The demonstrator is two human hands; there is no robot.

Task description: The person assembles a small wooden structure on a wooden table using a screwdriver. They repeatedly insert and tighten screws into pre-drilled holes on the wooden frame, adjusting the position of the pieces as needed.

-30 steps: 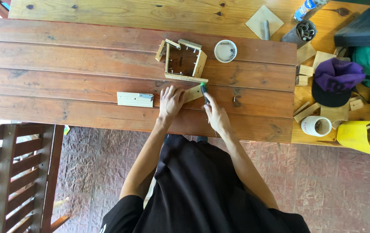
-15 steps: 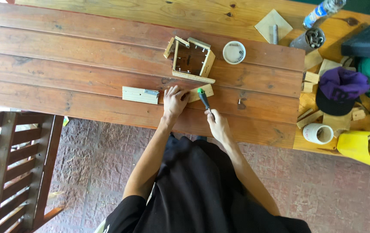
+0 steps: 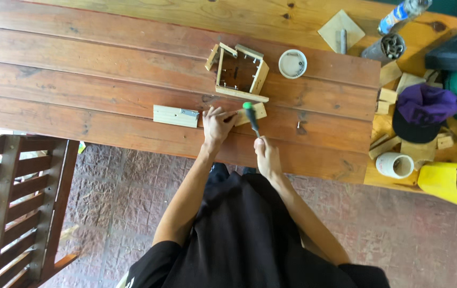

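Your left hand (image 3: 217, 124) lies flat-fingered on the plank table (image 3: 79, 69), fingertips pressing the near end of a small pale wood block (image 3: 252, 112) — it steadies the block rather than wrapping around it. Your right hand (image 3: 267, 156) is clenched around the lower end of a screwdriver (image 3: 251, 118) with a dark shaft-like grip and a green cap. The tool's long axis runs almost straight away from you, leaning slightly to your left as it goes; the green end points toward the far side of the table and sits over the block, just beside your left fingertips, while the other end disappears into your fist at the table's near edge. Whether the tip touches the wood, you cannot tell from this height. The block itself lies with its long side running left to right across the planks, just in front of an open square wooden frame (image 3: 239, 73) with small pieces fixed at its corners. To your left of the left hand, a flat pale board with a metal hinge (image 3: 175, 116) rests lengthwise along the same plank. Beyond the frame stands a round white tub (image 3: 293, 63) — and to the right, apart from your hands, a purple cap (image 3: 423, 109) lies among wood offcuts.
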